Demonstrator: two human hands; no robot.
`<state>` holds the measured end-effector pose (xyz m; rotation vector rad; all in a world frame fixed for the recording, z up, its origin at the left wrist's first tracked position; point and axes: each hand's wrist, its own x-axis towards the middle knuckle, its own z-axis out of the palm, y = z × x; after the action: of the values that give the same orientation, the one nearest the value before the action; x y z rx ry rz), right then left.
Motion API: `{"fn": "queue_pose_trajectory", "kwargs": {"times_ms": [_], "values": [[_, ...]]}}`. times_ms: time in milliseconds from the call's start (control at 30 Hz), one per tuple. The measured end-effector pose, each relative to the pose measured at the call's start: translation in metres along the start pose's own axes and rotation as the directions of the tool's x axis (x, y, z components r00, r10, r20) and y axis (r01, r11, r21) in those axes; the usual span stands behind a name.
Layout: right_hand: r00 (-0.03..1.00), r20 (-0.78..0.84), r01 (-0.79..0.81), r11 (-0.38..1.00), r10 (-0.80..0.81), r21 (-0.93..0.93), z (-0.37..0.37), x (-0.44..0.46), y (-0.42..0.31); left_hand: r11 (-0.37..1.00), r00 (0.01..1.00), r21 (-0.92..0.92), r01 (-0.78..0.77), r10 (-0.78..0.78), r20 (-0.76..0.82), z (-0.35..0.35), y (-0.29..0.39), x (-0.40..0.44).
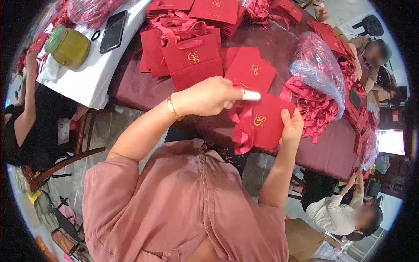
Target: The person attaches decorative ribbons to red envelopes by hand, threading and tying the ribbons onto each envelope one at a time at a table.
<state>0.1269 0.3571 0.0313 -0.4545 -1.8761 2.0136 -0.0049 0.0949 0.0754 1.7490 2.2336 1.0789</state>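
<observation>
My right hand (291, 127) grips the edge of a red paper gift bag (270, 126) with a gold monogram, turned on its side. Loose red ribbon handles (243, 133) hang from the bag's left side. My left hand (207, 96), with a gold bracelet at the wrist, is closed above the ribbon end. From its fingers a short white piece (251, 95) points toward the bag; whether it is a held object or a finger wrap I cannot make out. Another red bag (251, 70) lies flat just beyond, beside a bag with ribbon handles (192, 56).
A plastic sack (316, 65) spills red ribbons (307, 107) at the right of the dark red tablecloth (323, 148). Stacked bags (216, 11) stand at the back. Left, a white surface (94, 81) bears a jar (70, 47) and phone (114, 31). Several people sit around.
</observation>
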Motion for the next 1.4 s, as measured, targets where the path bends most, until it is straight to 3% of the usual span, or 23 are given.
{"fn": "queue_pose_trajectory", "kwargs": {"times_ms": [33,100,133,233,333,567,767,833,900,933,967,1033,1100,1167,1267,1300,1367,1400], "values": [[1.000,-0.023,-0.011,0.997,0.013,0.082,0.000,-0.001,-0.001,0.989,0.995,-0.114,0.094,-0.095,-0.007,-0.002,0.003,0.001],[0.999,-0.028,-0.021,0.996,0.023,0.082,-0.001,-0.001,-0.001,0.995,0.917,-0.100,-0.015,-0.026,-0.398,0.007,0.009,0.005],[0.998,-0.035,-0.043,0.991,0.048,0.128,-0.002,-0.001,0.001,0.993,0.920,-0.074,0.096,-0.117,-0.374,0.001,0.019,0.003],[0.997,-0.037,-0.060,0.980,0.068,0.192,-0.003,0.000,0.006,0.993,0.964,-0.066,0.102,-0.115,-0.241,0.016,0.021,-0.009],[0.999,-0.025,-0.022,0.979,0.028,0.205,0.006,-0.003,0.006,0.978,0.979,-0.176,0.113,-0.140,-0.150,0.025,0.037,-0.013],[0.989,-0.110,0.104,0.992,-0.096,0.072,0.022,-0.009,0.008,0.971,0.988,-0.227,0.068,-0.098,-0.123,0.038,0.029,-0.022],[0.987,-0.076,0.142,0.990,-0.141,0.009,0.027,-0.012,0.004,0.952,0.980,-0.268,0.147,-0.178,-0.094,0.034,0.040,-0.021],[0.988,-0.066,0.140,0.990,-0.141,-0.012,0.030,-0.014,0.002,0.951,0.974,-0.224,0.212,-0.223,-0.026,0.035,0.040,-0.021],[0.988,-0.057,0.140,0.990,-0.141,-0.035,0.029,-0.015,0.005,0.999,0.998,0.034,0.042,-0.043,0.043,0.033,0.033,-0.023],[0.983,-0.042,0.167,0.970,-0.177,-0.174,0.024,-0.015,0.011,0.988,0.999,0.153,-0.028,0.025,0.025,0.032,0.034,-0.024],[0.977,-0.021,0.195,0.930,-0.212,-0.311,0.021,-0.015,0.014,0.988,1.000,0.153,-0.028,0.025,0.019,0.028,0.036,-0.024],[0.975,-0.043,0.200,0.948,-0.217,-0.246,0.023,-0.015,0.005,0.921,0.993,0.373,-0.111,0.116,0.009,0.018,0.040,-0.023],[0.976,-0.067,0.185,0.952,-0.207,-0.245,0.017,-0.013,-0.005,0.880,0.997,0.470,-0.065,0.037,0.068,0.007,0.038,-0.028],[0.979,-0.068,0.176,0.964,-0.192,-0.199,0.013,-0.013,-0.009,0.904,0.997,0.424,-0.047,0.016,0.076,-0.003,0.037,-0.028],[0.984,-0.067,0.157,0.983,-0.164,-0.094,0.012,-0.012,-0.007,0.986,0.968,-0.009,0.169,-0.168,-0.188,0.008,0.020,-0.025],[0.985,-0.065,0.155,0.987,-0.157,-0.029,0.013,-0.011,-0.006,0.915,0.888,-0.331,0.232,-0.338,-0.312,0.005,0.025,-0.022],[0.989,-0.073,0.132,0.991,-0.132,0.007,0.018,-0.012,-0.004,0.792,0.770,-0.561,0.241,-0.508,-0.386,0.021,0.021,-0.023],[0.991,-0.083,0.108,0.993,-0.105,0.041,0.020,-0.014,-0.003,0.805,0.775,-0.527,0.275,-0.509,-0.374,0.029,0.017,-0.023]]}}
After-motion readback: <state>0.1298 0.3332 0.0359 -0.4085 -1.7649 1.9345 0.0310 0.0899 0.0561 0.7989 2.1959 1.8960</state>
